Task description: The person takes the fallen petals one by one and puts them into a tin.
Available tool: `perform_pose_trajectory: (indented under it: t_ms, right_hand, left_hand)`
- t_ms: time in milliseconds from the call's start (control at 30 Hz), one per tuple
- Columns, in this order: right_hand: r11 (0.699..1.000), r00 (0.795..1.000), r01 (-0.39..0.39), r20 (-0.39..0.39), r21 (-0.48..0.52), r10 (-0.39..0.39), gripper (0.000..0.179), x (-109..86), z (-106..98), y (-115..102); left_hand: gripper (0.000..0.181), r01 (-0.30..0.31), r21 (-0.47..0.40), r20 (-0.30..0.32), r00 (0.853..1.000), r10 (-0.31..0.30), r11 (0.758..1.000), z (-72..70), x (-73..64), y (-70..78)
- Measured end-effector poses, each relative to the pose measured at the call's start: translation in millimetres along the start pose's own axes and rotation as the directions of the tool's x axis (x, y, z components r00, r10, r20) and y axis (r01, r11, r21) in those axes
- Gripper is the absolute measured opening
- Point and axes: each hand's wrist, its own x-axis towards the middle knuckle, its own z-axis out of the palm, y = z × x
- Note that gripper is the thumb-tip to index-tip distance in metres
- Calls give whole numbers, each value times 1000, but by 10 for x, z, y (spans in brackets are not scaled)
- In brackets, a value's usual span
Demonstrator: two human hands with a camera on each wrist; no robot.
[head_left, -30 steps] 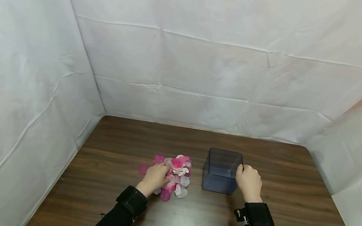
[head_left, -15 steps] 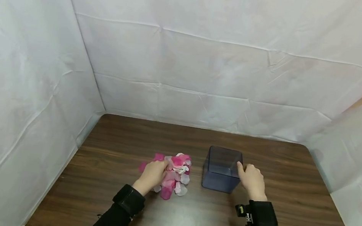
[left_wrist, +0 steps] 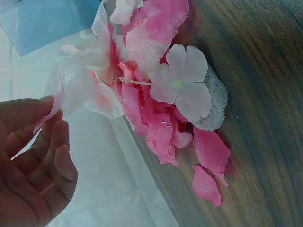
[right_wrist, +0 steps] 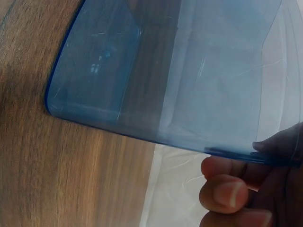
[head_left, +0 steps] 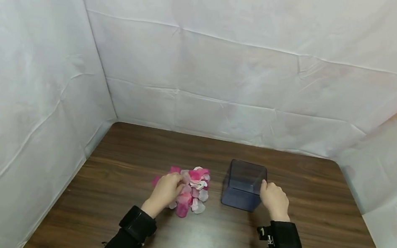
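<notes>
My left hand (head_left: 163, 190) is at the left side of a pile of artificial petals (head_left: 184, 200) in pink and white. In the left wrist view its thumb and forefinger pinch a thin pale pink petal (left_wrist: 57, 101), while the other fingers curl loosely. A white five-lobed flower piece (left_wrist: 191, 90) lies on top of the pile. My right hand (head_left: 274, 199) grips the right wall of a clear blue-grey plastic box (head_left: 239, 198). The right wrist view shows the thumb (right_wrist: 279, 142) inside the rim and the curled fingers outside. No petals show inside the box.
The dark wood-grain table (head_left: 200, 247) carries the pile and, to its right, the box. White cloth sheets (head_left: 228, 73) hang behind the table and at both sides. Each wrist wears a black strap (head_left: 138, 223).
My left hand has drawn slightly left and back from the middle of the pile. My right thumb lifted at the box rim half a second ago and now lies against it again.
</notes>
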Motion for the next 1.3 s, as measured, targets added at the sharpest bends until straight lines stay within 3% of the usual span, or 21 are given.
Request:
perform_pose_trajectory:
  t_ms: [367, 533, 633, 733, 933, 1133, 1300]
  right_hand:
    - [999, 1000, 20, 9, 27, -20, 45, 5, 1, -28]
    - [999, 1000, 14, 6, 30, -14, 45, -2, 13, -27]
    - [999, 1000, 13, -2, 36, -13, 45, -5, 22, -30]
    - [999, 1000, 16, -7, 42, -16, 46, -1, 34, -38]
    - [998, 1000, 13, -3, 57, -13, 46, 4, 50, -32]
    - [998, 1000, -8, 0, 62, 8, 46, 20, 75, -44]
    - [999, 999, -11, -30, 52, 13, 48, 50, 111, -94]
  left_hand:
    - [13, 5, -130, -30, 999, -9, 992, -67, 6, -10]
    - [10, -33, -110, -70, 997, 25, 993, -121, 33, 28]
    - [7, -55, -116, -64, 997, 47, 992, -157, 108, 99]
    - [6, -75, -178, -27, 997, 71, 981, -183, 247, 204]
    - [12, -139, -335, 55, 984, 167, 932, -146, 610, 558]
    - [16, -214, -311, 141, 953, 268, 926, 24, 908, 979]
    - [15, -233, -262, 239, 924, 297, 936, 232, 1031, 1149]
